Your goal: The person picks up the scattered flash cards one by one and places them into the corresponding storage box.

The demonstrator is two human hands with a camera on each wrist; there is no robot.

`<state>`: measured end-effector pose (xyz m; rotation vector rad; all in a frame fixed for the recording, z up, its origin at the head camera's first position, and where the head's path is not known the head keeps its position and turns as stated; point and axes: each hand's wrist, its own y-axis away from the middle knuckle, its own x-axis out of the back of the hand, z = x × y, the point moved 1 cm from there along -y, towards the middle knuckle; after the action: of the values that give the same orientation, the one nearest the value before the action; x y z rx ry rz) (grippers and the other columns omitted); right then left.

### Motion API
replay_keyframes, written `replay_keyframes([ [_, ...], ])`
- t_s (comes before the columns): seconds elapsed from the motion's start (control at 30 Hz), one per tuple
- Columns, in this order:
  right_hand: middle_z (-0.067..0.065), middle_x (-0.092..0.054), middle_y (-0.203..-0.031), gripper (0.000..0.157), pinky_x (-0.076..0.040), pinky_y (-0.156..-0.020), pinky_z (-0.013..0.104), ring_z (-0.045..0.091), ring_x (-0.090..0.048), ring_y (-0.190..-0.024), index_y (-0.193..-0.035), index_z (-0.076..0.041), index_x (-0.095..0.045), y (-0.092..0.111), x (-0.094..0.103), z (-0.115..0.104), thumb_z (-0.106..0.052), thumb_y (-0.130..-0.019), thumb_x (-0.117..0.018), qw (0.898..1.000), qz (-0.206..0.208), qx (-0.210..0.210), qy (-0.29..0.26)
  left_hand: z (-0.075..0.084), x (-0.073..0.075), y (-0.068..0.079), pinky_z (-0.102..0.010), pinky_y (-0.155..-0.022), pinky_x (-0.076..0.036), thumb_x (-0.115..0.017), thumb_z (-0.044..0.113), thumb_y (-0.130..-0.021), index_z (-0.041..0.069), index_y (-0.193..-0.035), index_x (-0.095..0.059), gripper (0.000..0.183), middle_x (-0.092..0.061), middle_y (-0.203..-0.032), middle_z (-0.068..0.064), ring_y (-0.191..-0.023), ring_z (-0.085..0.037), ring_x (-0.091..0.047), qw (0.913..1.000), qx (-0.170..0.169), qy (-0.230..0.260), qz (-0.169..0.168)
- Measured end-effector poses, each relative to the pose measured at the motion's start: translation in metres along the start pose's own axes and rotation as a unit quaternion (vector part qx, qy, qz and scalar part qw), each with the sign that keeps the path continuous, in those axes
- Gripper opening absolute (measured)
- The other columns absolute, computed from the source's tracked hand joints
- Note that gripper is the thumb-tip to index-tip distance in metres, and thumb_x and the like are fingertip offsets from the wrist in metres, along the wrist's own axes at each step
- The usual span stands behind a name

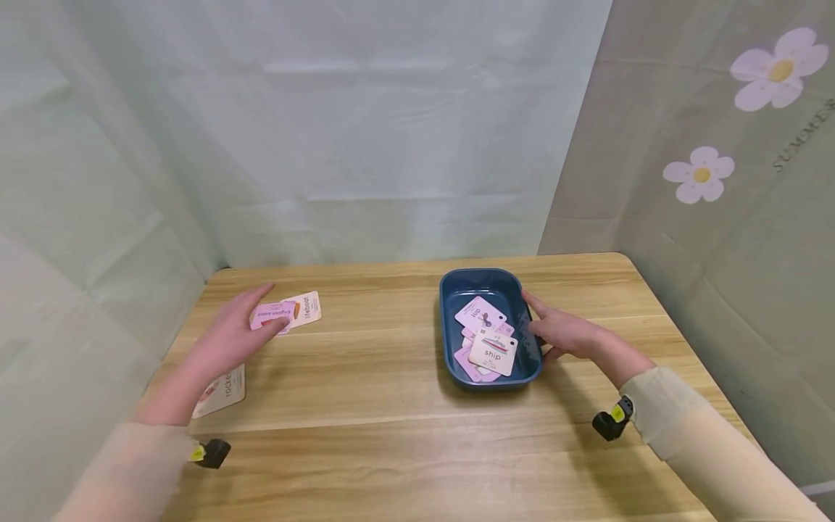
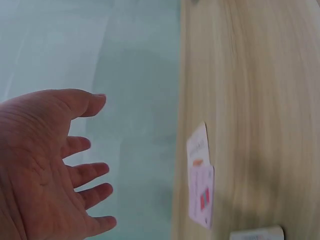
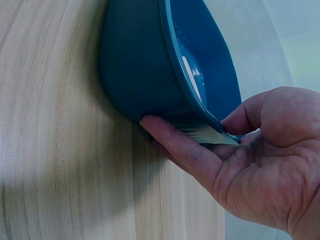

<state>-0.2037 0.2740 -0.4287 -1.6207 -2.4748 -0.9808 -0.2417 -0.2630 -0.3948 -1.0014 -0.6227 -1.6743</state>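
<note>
Right hand [image 1: 564,333] gripped side of box [image 1: 492,386], cards [image 1: 492,353] inside. Left hand [image 1: 231,332], spread and empty, hovered near overlapping card pair [image 1: 285,312] left of box. Risk: overlap could've dragged both along.

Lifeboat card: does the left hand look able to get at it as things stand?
Probably yes: the left hand is open nearby, and the lettered end of the lifeboat card lies bare, though a pink card overlaps its other end.
</note>
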Motion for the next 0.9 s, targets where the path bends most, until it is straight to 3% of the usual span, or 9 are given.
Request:
replay_keyframes([
  [0.17, 0.029, 0.003, -0.166, 0.083, -0.06, -0.077, 0.043, 0.043, -0.052, -0.127, -0.163, -0.024, 0.013, 0.0, 0.0, 0.0, -0.007, -0.103, -0.041, 1.0, -0.001, 0.0, 0.0, -0.02, 0.002, 0.003, -0.074, -0.105, -0.027, -0.06, 0.045, -0.102, 0.0, -0.16, -0.023, 0.083, -0.033, -0.153, -0.038, -0.138, -0.06, -0.028, 0.999, 0.029, -0.013, -0.031],
  [0.43, 0.029, 0.001, -0.166, 0.082, -0.06, -0.078, 0.044, 0.045, -0.049, -0.129, -0.164, -0.024, 0.012, -0.001, 0.0, 0.001, -0.007, -0.103, -0.04, 1.0, 0.001, 0.002, 0.004, -0.05, 0.002, 0.014, -0.073, -0.097, -0.038, -0.063, 0.046, -0.1, -0.01, -0.156, -0.023, 0.088, -0.039, -0.144, -0.042, -0.128, -0.061, -0.039, 0.9963, 0.059, -0.034, -0.052],
  [0.9, 0.029, 0.001, -0.166, 0.081, -0.059, -0.08, 0.044, 0.046, -0.048, -0.131, -0.164, -0.025, 0.012, 0.0, 0.0, 0.001, -0.008, -0.104, -0.04, 1.0, 0.003, 0.004, 0.01, -0.097, 0.0, 0.038, -0.07, -0.096, -0.04, -0.066, 0.047, -0.098, -0.018, -0.151, -0.025, 0.093, -0.038, -0.139, -0.05, -0.125, -0.065, -0.039, 0.9893, 0.109, -0.035, -0.09],
])
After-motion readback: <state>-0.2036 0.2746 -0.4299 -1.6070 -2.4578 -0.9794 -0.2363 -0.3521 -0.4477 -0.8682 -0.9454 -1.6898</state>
